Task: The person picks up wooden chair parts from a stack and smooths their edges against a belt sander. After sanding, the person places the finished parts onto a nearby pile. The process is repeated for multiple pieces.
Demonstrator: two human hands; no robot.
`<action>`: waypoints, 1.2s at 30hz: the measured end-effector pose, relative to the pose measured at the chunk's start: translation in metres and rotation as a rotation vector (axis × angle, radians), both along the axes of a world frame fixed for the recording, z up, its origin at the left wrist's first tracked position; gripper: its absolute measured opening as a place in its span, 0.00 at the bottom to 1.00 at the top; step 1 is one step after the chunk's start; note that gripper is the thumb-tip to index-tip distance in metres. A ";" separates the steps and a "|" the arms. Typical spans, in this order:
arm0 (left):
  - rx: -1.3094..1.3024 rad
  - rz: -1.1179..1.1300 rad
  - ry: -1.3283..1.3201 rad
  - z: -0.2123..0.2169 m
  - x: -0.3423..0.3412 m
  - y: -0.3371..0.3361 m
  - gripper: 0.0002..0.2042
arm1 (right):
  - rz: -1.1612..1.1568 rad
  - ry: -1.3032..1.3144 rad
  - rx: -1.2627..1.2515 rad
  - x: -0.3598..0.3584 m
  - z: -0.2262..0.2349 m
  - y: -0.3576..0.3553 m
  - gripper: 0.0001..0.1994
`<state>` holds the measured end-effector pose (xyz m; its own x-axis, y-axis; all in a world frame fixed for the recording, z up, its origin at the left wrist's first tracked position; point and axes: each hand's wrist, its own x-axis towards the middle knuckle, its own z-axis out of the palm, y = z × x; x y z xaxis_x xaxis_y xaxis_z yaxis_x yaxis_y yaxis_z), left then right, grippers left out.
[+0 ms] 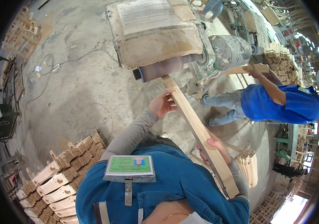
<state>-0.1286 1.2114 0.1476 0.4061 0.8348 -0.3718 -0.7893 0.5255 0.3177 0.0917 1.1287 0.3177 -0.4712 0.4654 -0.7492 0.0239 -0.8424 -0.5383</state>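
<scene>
A long, pale wooden piece [195, 125] runs slantwise in front of me, its far end at the brown sanding drum [161, 70]. Whether that end touches the drum, I cannot tell for certain. My left hand [162, 103] grips the piece near its far end, thumb on top and fingers at its side. Further back along it, my right hand [215, 147] is closed round the wood, with the thumb over the upper face. The near end of the piece lies over my right forearm. Above the drum sits the sander's dusty cover [155, 44].
Stacked shaped wooden parts [60, 179] rise at my lower left, and more parts [247, 168] stand at my right. A co-worker in a blue shirt [279, 102] holds a wooden part [238, 70] at the machine's right side. A cable [81, 51] crosses the floor.
</scene>
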 end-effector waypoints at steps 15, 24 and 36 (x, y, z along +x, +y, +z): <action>0.022 -0.045 0.014 -0.018 -0.016 0.014 0.20 | -0.006 -0.051 0.133 -0.026 -0.017 0.003 0.41; 0.034 -0.033 -0.006 -0.018 -0.017 0.010 0.19 | -0.027 -0.063 0.149 -0.032 -0.011 -0.002 0.40; -0.016 -0.032 -0.021 -0.013 -0.015 0.006 0.18 | -0.013 -0.013 0.124 -0.021 -0.015 -0.004 0.41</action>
<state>-0.1431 1.2173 0.1350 0.4406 0.8152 -0.3758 -0.7784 0.5555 0.2924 0.0702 1.1242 0.3030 -0.4554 0.5609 -0.6913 0.0210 -0.7696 -0.6382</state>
